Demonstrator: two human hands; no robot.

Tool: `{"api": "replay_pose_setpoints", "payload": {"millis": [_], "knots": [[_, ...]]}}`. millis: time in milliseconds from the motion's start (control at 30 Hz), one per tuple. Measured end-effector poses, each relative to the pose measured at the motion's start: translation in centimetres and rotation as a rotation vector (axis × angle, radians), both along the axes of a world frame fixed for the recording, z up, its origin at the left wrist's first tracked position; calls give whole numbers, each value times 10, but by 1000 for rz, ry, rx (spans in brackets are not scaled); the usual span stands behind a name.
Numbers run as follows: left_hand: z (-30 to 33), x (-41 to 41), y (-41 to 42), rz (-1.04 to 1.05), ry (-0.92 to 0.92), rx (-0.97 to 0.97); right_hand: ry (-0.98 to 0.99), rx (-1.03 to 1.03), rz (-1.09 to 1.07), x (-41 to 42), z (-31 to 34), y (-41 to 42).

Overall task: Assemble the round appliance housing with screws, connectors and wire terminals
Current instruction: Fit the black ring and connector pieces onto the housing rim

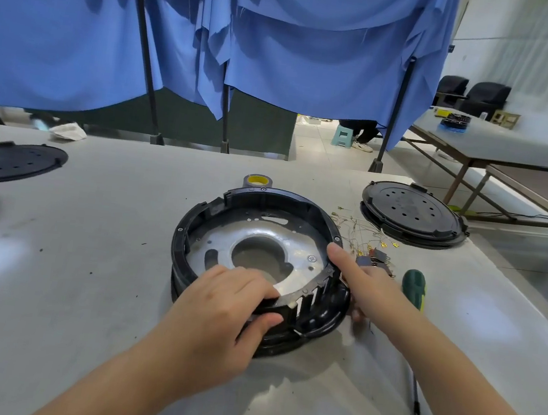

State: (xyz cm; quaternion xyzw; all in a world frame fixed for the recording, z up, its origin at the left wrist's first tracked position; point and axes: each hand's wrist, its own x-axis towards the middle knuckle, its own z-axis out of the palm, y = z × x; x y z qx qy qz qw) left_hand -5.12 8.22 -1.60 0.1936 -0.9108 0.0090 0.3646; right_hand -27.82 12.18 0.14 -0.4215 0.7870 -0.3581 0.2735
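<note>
Near the middle of the pale desk (83, 287) sits the round black housing (259, 205), open side up, with a silvery metal plate (262, 237) inside that has a large central hole. Its near rim is partly covered by the left hand (219, 307), whose fingers (256, 284) curl over the top edge while the thumb presses the outer wall, so the hand grips the rim; what lies under the palm cannot be seen. The right hand (363, 283) is at the housing's right side, its forefinger stretched along the rim with the tip touching the edge near a screw. Its other fingers are tucked down behind the wall, and I cannot tell whether they hold anything.

Just right of the housing lies a tangle of thin wires with small yellow terminals (365, 242) and a few dark connectors (376, 259), partly hidden by the right hand and too fine to count. A green-handled screwdriver (414, 288) lies beside the right forearm; its shaft is mostly hidden behind the arm and reappears lower down. Behind the housing a roll with a yellow core (257, 180) peeks over the rim.

A stack of perforated black lids (410, 213) rests at the desk's far right, and similar lids (9, 162) at the left are cut off by the frame edge. Blue cloth (284, 53) hangs behind the desk.
</note>
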Motion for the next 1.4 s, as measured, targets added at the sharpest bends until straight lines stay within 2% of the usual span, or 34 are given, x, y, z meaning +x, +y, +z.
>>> {"api": "replay_pose_setpoints", "payload": {"millis": [167,267,400,567,700,900,1100,1233,1400], "knots": [[1,-1,-2,16,-16,-24,-56,-76,9,-4,-3,2],[0,-1,-3,22,-17,-21,136,-128,-32,-10,-4,3],[-1,-1,-4,29,-16,-15,190,-233,-55,-18,-5,2],[-2,-4,-5,42,-13,-19,485,-257,-148,-37,-10,2],[-1,-7,-7,54,-12,-11,696,-105,-111,-45,-20,-4],[5,-10,-6,76,-12,14,875,78,-58,-44,-26,-5],[15,-14,-6,88,-28,131,866,-14,-21,-43,-32,-8],[19,-20,-9,99,-113,208,969,-48,146,-41,-38,-13],[13,-27,-9,141,-158,125,918,-55,155,-42,-37,-13]]}}
